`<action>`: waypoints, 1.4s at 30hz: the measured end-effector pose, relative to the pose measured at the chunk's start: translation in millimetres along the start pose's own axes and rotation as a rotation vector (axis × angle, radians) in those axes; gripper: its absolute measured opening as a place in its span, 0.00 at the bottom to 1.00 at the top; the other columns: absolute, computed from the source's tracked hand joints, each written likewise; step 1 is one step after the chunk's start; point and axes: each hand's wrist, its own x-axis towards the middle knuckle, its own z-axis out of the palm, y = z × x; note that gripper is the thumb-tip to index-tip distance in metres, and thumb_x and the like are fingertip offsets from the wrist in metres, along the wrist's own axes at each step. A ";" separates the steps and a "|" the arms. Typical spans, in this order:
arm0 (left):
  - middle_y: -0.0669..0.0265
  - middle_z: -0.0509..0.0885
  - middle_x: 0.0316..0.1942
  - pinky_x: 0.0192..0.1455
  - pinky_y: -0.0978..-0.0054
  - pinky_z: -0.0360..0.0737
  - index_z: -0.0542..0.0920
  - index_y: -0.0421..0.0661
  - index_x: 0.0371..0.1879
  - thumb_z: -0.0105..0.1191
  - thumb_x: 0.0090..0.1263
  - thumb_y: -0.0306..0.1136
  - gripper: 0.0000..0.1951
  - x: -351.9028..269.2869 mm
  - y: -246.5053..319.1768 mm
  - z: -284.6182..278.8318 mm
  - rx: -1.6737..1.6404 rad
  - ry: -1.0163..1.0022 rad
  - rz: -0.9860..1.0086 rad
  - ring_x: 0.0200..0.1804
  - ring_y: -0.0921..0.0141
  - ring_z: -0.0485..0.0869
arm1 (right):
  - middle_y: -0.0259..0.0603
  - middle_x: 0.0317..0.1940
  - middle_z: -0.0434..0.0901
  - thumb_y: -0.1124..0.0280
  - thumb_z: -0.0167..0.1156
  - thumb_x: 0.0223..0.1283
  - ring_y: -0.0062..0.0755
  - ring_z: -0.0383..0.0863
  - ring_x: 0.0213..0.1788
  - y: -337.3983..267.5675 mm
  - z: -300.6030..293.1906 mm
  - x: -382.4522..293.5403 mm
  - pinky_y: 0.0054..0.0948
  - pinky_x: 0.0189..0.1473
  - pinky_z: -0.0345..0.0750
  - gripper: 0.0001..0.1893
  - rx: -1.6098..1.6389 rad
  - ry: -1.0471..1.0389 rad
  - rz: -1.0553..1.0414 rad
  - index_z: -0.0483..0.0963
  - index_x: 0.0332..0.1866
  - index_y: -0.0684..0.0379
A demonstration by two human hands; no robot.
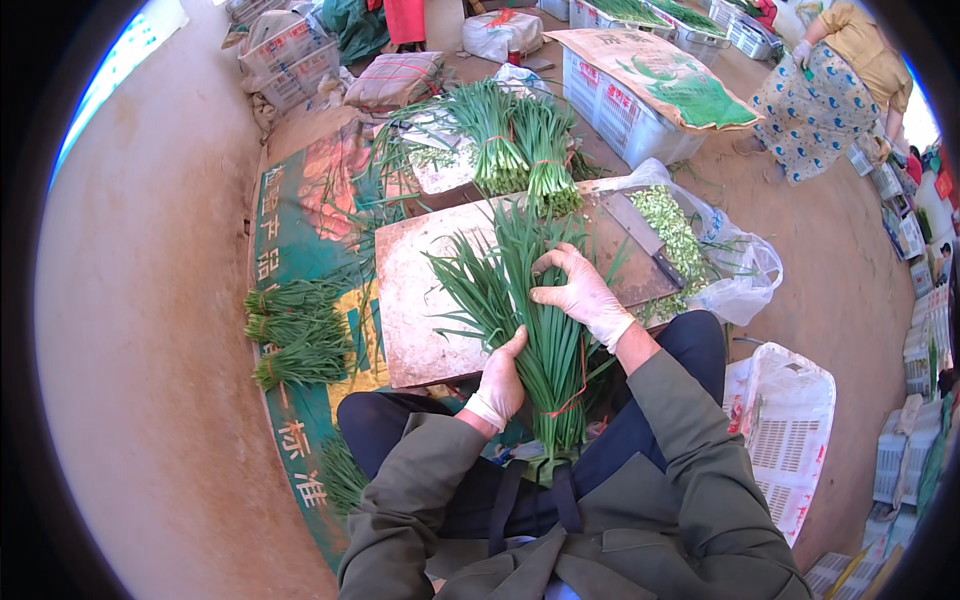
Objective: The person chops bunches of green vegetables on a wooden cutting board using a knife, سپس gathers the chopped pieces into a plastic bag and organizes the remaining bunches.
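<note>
A bundle of long green leaves, likely garlic chives (555,352), stands between my knees with its tips fanned away from me. A red tie (566,409) circles it near the pale stems and loops up its right side. My left hand (496,382), in a thin white glove, grips the bundle's left side, thumb on top. My right hand (581,292), gloved too, is at the upper leaves. Its thumb and forefinger curve around some blades with a gap between them; the other fingertips are hidden. Behind the leaves lies a worn board (427,300).
A cleaver (645,236) lies on the board's right beside chopped stem ends (664,225) and a clear plastic bag (739,270). Two tied bundles (525,150) rest beyond. Small bundles (300,330) lie on the left mat. At right stands a white crate (784,435); a person (840,90) bends farther off.
</note>
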 end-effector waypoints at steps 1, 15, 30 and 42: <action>0.62 0.89 0.61 0.68 0.59 0.82 0.82 0.44 0.67 0.54 0.85 0.40 0.18 0.9 0.0 0.0 0.001 -0.006 -0.003 0.59 0.63 0.88 | 0.57 0.68 0.74 0.68 0.78 0.50 0.55 0.72 0.75 3.9 -0.8 0.3 0.41 0.77 0.67 0.17 -0.025 0.011 -0.012 0.84 0.45 0.60; 0.59 0.86 0.66 0.73 0.55 0.79 0.80 0.43 0.70 0.51 0.87 0.44 0.22 1.4 10.0 -9.2 0.010 -0.010 0.006 0.64 0.60 0.85 | 0.44 0.66 0.81 0.77 0.77 0.58 0.35 0.79 0.67 -12.9 -27.2 -22.1 0.37 0.72 0.73 0.08 0.364 0.188 -0.221 0.85 0.40 0.59; 0.56 0.88 0.62 0.67 0.58 0.85 0.80 0.39 0.68 0.52 0.87 0.42 0.22 -9.5 3.1 -19.4 0.112 -0.009 -0.034 0.60 0.61 0.88 | 0.42 0.60 0.86 0.62 0.70 0.66 0.48 0.79 0.69 -39.9 -50.7 -31.2 0.48 0.72 0.74 0.13 -0.633 0.267 -0.532 0.88 0.51 0.54; 0.59 0.87 0.64 0.70 0.57 0.82 0.79 0.41 0.70 0.53 0.86 0.40 0.21 -7.2 -1.8 -11.5 0.177 -0.057 -0.064 0.62 0.62 0.87 | 0.49 0.75 0.72 0.62 0.75 0.51 0.63 0.63 0.81 -5.3 -43.9 -18.8 0.57 0.81 0.61 0.32 -0.678 0.189 -0.269 0.77 0.65 0.52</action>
